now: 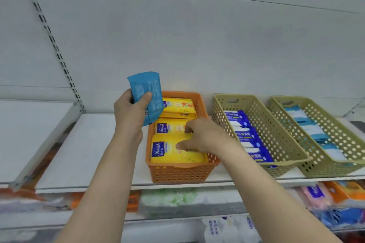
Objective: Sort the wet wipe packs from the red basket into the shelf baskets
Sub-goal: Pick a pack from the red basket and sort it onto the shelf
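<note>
L hand grips a flat blue soft-plastic wipe pack, held upright above the shelf, thumb across its printed back. R hand reaches into the orange basket, fingers curled on the front yellow pack, pinching its top edge. Two more glossy yellow packs lie behind it in a row. Orange basket is rectangular perforated plastic. To its right, two long olive perforated baskets: the nearer one holds dark blue-and-white packs, the far one light blue-and-white packs. Shelf is smooth white board. Lower shelves w/ blurred goods below.
</note>
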The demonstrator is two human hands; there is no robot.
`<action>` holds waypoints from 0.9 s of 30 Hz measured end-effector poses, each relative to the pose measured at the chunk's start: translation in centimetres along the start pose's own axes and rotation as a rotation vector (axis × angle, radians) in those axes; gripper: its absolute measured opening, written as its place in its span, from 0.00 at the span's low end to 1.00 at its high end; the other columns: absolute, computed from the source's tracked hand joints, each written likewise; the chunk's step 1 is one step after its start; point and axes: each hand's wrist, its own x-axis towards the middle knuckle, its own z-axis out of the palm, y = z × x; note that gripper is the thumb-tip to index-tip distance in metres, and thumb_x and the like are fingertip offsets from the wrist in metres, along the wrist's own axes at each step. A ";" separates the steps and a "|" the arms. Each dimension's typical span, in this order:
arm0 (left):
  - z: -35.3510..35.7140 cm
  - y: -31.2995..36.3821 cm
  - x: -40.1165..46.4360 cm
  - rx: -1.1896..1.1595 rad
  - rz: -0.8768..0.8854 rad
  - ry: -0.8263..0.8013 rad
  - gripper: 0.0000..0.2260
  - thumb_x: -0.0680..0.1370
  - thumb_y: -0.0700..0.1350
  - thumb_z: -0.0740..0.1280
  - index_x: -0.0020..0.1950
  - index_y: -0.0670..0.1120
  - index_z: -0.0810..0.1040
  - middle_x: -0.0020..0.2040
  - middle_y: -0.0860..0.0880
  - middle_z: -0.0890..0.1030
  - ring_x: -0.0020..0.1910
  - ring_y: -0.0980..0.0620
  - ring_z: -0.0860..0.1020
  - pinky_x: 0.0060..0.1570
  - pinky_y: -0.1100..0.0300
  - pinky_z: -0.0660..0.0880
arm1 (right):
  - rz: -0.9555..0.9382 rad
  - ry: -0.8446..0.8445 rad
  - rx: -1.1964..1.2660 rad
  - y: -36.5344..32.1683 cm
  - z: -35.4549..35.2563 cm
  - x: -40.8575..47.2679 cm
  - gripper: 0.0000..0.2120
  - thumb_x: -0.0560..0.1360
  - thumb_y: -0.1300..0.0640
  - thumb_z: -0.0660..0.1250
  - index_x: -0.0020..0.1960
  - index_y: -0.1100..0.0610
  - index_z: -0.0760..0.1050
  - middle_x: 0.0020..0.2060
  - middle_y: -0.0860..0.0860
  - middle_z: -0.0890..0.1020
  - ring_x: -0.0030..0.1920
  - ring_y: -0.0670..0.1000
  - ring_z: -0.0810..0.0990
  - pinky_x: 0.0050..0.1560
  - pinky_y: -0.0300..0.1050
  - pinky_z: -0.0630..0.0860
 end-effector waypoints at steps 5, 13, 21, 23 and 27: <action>1.3 -0.6 -1.3 0.020 0.025 0.020 0.13 0.74 0.41 0.73 0.58 0.47 0.76 0.49 0.53 0.83 0.43 0.58 0.83 0.35 0.62 0.80 | -0.120 0.170 0.108 1.4 -1.7 1.2 0.27 0.66 0.35 0.74 0.60 0.45 0.77 0.54 0.46 0.78 0.60 0.49 0.74 0.57 0.49 0.74; 3.1 -0.6 -3.0 0.064 0.032 -0.120 0.11 0.74 0.41 0.72 0.55 0.41 0.78 0.49 0.43 0.85 0.45 0.46 0.84 0.41 0.54 0.80 | -0.283 0.101 1.112 2.3 -4.2 2.7 0.10 0.74 0.58 0.74 0.55 0.57 0.80 0.35 0.47 0.81 0.30 0.45 0.77 0.25 0.37 0.69; 4.0 -0.1 -1.1 0.034 -0.145 -0.225 0.09 0.80 0.49 0.65 0.57 0.48 0.81 0.58 0.42 0.81 0.51 0.47 0.83 0.47 0.53 0.81 | -0.480 -0.216 1.366 4.4 -5.3 3.1 0.19 0.74 0.61 0.68 0.63 0.67 0.77 0.67 0.56 0.77 0.66 0.56 0.78 0.67 0.49 0.74; 4.7 -0.4 -0.6 0.067 -0.085 -0.231 0.12 0.77 0.40 0.70 0.58 0.50 0.81 0.58 0.41 0.81 0.51 0.47 0.83 0.47 0.52 0.81 | -0.394 -0.155 1.367 3.9 -5.4 3.2 0.18 0.75 0.58 0.69 0.62 0.65 0.78 0.65 0.54 0.79 0.62 0.54 0.80 0.61 0.46 0.77; 6.3 -0.4 0.1 0.122 0.006 -0.285 0.32 0.72 0.34 0.74 0.70 0.57 0.71 0.60 0.48 0.80 0.55 0.50 0.82 0.52 0.50 0.81 | -0.143 0.281 1.101 3.8 -5.0 4.2 0.21 0.71 0.62 0.76 0.61 0.57 0.73 0.55 0.56 0.82 0.51 0.57 0.84 0.46 0.48 0.82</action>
